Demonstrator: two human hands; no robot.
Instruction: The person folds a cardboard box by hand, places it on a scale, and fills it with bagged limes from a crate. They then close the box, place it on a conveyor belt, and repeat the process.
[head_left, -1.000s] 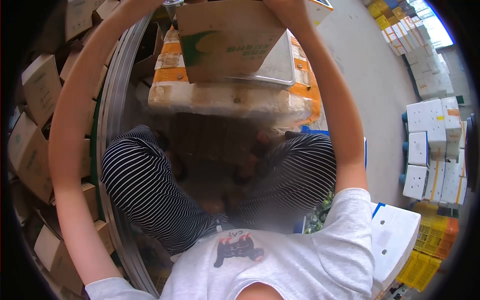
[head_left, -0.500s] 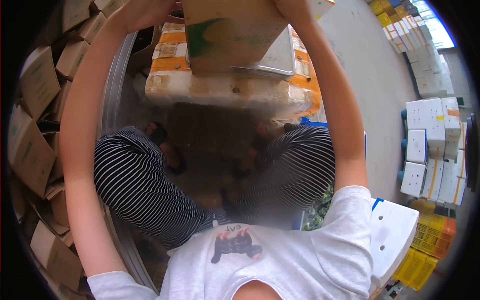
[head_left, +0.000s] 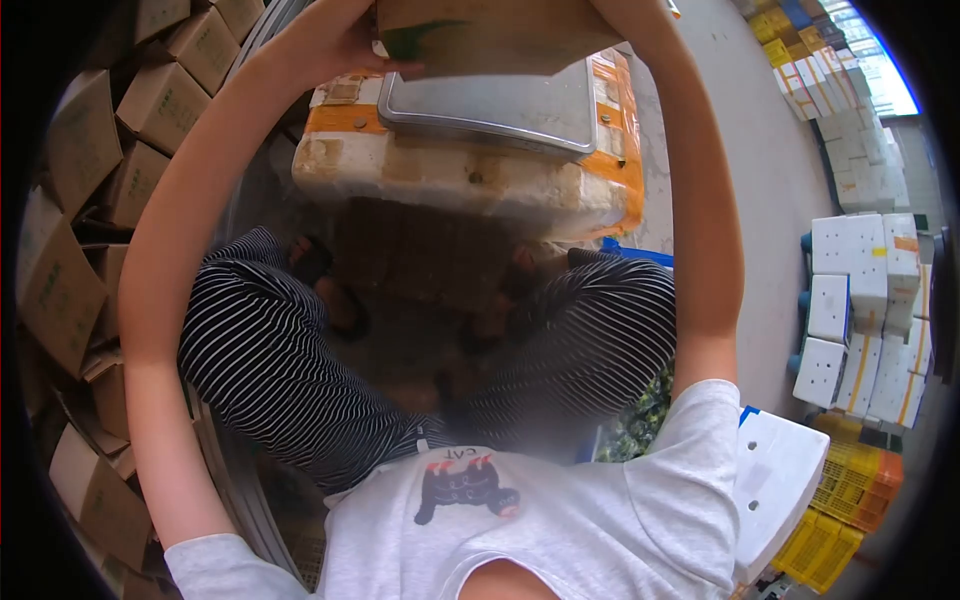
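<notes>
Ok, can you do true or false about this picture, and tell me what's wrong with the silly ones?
1. The left hand is touching a cardboard box. True.
2. The left hand wears a glove. False: it is bare.
3. A metal tray lies on a foam box. True.
4. The foam box is wrapped in pink. False: its tape is orange.
5. The shirt says CAT. True.
6. Everything yellow is on the person's left. False: the yellow crates are on the right.
</notes>
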